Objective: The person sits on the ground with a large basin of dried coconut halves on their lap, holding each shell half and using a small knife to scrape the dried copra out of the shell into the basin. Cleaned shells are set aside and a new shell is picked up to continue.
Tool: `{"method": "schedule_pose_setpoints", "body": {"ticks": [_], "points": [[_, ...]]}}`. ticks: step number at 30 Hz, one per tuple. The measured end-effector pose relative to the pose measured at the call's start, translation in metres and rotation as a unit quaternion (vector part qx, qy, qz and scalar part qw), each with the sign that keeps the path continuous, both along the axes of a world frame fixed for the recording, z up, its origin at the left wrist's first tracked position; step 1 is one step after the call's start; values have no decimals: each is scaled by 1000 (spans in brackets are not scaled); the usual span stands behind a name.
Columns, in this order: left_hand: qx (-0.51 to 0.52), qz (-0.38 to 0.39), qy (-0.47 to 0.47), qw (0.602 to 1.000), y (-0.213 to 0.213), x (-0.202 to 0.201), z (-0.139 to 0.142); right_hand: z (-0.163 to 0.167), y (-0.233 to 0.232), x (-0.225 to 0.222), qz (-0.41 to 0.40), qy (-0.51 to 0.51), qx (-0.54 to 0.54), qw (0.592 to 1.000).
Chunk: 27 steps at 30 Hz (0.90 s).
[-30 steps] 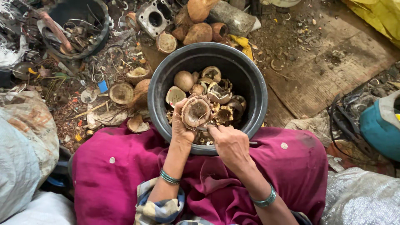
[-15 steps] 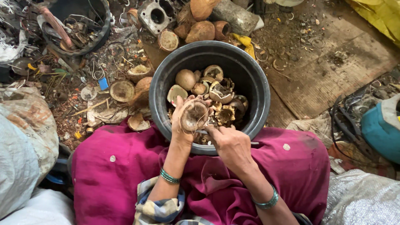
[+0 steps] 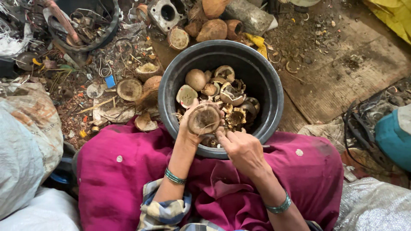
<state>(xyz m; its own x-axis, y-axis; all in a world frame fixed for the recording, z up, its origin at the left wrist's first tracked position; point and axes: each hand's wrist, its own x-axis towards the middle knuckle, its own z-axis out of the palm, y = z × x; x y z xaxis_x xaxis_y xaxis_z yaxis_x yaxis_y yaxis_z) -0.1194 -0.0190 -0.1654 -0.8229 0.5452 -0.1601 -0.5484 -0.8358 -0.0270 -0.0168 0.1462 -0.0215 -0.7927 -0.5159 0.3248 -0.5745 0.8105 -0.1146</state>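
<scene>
My left hand (image 3: 191, 128) grips a round brown shell-like piece (image 3: 204, 119), its open face turned up, over the near side of a black bucket (image 3: 265, 85). My right hand (image 3: 242, 147) rests just below and right of that piece, fingers pointing at its lower edge; whether it holds a tool I cannot tell. The bucket holds several similar brown and pale round pieces (image 3: 214, 85). It stands between my knees, which are covered by magenta cloth (image 3: 128, 171).
More round pieces (image 3: 129, 89) lie on the littered ground to the left, with others beyond the bucket. A second dark tub (image 3: 85, 25) with scrap stands far left. A white sack (image 3: 25, 141) is at the left and a teal object (image 3: 394, 137) at the right.
My left hand has tilted and lowered the round piece slightly toward me. My right hand has moved in closer beneath it.
</scene>
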Motion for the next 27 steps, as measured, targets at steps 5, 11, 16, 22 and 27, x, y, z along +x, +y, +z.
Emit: {"method": "schedule_pose_setpoints", "body": {"ticks": [5,11,16,22,27], "points": [[15,-32,56,998,-6,0,0,-6,-15,5,-31,18,-54,998],[-5,61,-18,998,5,1,10,-11,-35,8,-108,-1,-86,990],[-27,98,-20,995,12,2,24,-9,-38,11,-126,-22,-159,979],[-64,104,-58,991,17,3,32,-7,-40,17,-163,-57,-173,970],[-24,78,12,997,13,5,31,-7,-36,15,-129,-17,-141,981]]}}
